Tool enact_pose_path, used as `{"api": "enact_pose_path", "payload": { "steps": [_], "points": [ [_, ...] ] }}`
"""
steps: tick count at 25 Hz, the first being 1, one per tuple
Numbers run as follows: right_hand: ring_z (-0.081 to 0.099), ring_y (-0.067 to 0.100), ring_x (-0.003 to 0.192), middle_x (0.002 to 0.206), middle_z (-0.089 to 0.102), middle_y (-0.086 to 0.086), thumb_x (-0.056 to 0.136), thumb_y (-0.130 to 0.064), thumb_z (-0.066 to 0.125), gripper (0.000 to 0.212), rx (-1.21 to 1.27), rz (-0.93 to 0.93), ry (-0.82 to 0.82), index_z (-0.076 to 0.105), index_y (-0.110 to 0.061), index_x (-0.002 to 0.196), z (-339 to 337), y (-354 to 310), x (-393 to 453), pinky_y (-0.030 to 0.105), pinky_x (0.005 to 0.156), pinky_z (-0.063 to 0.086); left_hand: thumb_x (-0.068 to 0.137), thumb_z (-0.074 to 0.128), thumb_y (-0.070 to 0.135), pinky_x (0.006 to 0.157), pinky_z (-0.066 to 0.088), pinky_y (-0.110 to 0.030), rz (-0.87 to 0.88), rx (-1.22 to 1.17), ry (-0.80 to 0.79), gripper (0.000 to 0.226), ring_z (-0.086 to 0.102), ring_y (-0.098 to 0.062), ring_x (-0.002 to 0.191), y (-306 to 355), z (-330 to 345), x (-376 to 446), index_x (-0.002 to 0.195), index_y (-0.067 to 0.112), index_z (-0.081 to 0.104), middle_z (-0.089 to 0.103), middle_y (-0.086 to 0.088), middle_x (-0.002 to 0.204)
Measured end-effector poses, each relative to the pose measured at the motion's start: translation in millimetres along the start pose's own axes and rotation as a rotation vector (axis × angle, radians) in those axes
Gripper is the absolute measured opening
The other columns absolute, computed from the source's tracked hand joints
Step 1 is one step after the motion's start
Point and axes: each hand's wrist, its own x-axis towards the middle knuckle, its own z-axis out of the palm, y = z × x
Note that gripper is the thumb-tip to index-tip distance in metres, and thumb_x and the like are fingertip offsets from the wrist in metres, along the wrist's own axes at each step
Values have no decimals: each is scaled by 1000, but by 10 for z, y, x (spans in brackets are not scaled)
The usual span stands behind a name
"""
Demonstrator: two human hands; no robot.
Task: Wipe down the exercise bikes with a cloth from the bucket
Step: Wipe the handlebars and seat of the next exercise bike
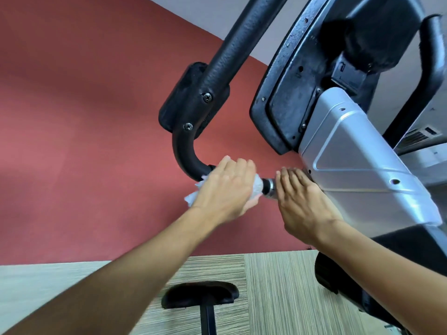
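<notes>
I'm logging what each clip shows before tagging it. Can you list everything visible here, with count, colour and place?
cloth: one, white, wrapped round the handlebar under the left hand
handlebar: one, black, curved tube, centre
bracket: one, black, two screws, on the handlebar tube
console back: one, black, upper right
column cover: one, silver, right
bike seat: one, black, bottom centre
wall: red, left and behind
floor: striped beige, bottom
left hand: grips the cloth on the handlebar
right hand: fingers straight, against the column cover beside the handlebar joint
</notes>
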Motion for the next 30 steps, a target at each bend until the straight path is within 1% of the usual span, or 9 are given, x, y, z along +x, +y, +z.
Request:
{"api": "enact_pose_path", "payload": {
  "steps": [4,7,11,14,16,18,21,25,30],
  "points": [
    [18,45,149,159,15,36,82,-11,-7,75,-10,10,38,0,19,150,76,-27,13,52,124,9,90,53,56,102,46,-41,62,89,7,59,55,-28,76,-211,-54,-52,109,1,61,56,-8,86],
    [11,43,152,161,8,34,87,-17,0,72,18,34,26,-5,17,151,34,-25,-2,50,124,2,86,58,57,82,50,-37,10,67,13,47,51,-24,63,-15,22,108,83,10,57,52,-4,74],
    [-2,37,155,165,-2,27,99,-29,24,74,28,77,-86,-8,9,154,-208,11,-215,50,123,-11,83,60,62,65,44,-31,25,49,-4,47,52,-19,60,78,-6,162,78,16,62,56,-1,71],
    [25,36,152,158,31,29,86,-29,36,74,155,106,-59,36,7,150,-461,175,-473,52,123,6,88,56,62,81,49,-31,19,-74,51,48,58,-20,71,80,-165,163,88,15,65,61,-1,79],
    [48,35,138,139,56,23,76,-30,47,63,238,120,21,62,2,129,-691,402,-696,52,115,28,94,46,59,97,47,-33,-52,-233,111,51,60,-23,82,99,-383,109,100,12,65,61,-3,89],
    [52,30,130,128,60,13,82,-33,47,46,262,141,36,61,-10,120,-1011,682,-941,46,109,39,97,45,57,97,48,-33,-162,-422,194,52,61,-25,87,144,-718,47,107,10,65,62,-4,96],
    [51,28,117,120,57,5,91,-39,42,38,313,159,95,52,-16,121,-1629,1179,-1151,41,99,39,96,52,55,79,49,-32,-371,-573,297,50,63,-24,92,31,-1330,138,114,10,66,65,-4,106],
    [54,35,112,117,62,5,92,-33,43,30,449,330,366,55,-18,115,-2311,1984,-769,43,81,41,94,58,49,79,53,-41,-518,-725,496,45,63,-25,100,-460,-1888,843,117,11,66,66,-4,113],
    [43,33,114,125,52,11,89,-26,39,38,465,224,481,52,-9,120,-2673,2620,376,46,93,40,94,51,58,74,49,-33,-772,-995,363,47,62,-14,88,-1254,-1926,2109,110,16,67,65,5,102]
  ]
}}
